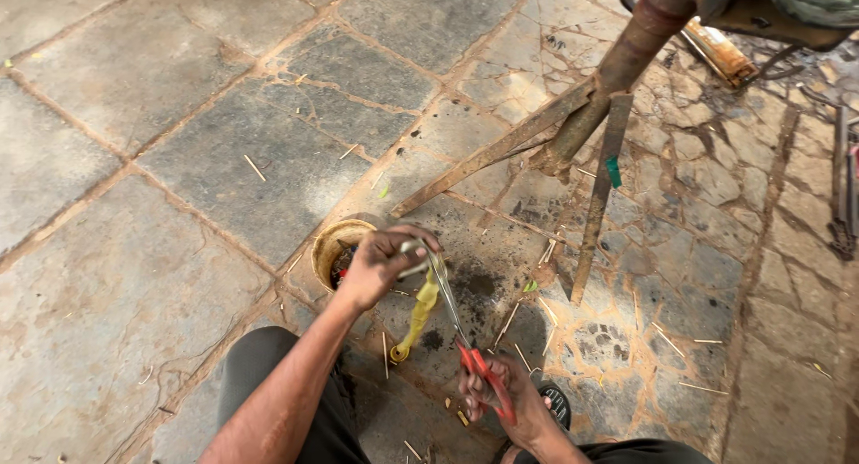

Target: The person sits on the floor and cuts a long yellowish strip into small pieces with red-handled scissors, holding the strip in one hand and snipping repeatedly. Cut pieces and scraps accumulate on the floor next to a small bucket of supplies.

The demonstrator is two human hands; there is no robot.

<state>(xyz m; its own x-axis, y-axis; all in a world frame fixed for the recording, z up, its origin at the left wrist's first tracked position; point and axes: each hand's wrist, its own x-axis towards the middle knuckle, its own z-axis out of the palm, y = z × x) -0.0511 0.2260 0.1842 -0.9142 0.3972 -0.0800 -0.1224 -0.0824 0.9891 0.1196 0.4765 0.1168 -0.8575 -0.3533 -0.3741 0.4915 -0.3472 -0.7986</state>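
Head view shows a person sitting low over a stone floor [161, 160] made of big grey slabs. Left hand [380, 263] is closed around the top of a yellow strip [420, 312], which hangs down and ends in a small curl near the floor. It may also hold a small pale ring by the fingers, but that part is too small to tell. Right hand [501, 397] is closed on the red handles of a pair of scissors [456, 325]. The scissor blades point up toward the left hand and touch the top of the yellow strip. Both hands are apart, one high and one low, joined only by the scissors. Just behind the left hand sits a small round yellow bowl [333, 245] on the floor. A rusty metal stand [591, 115] with thin legs is farther back. Little bits of stick lie scattered around.
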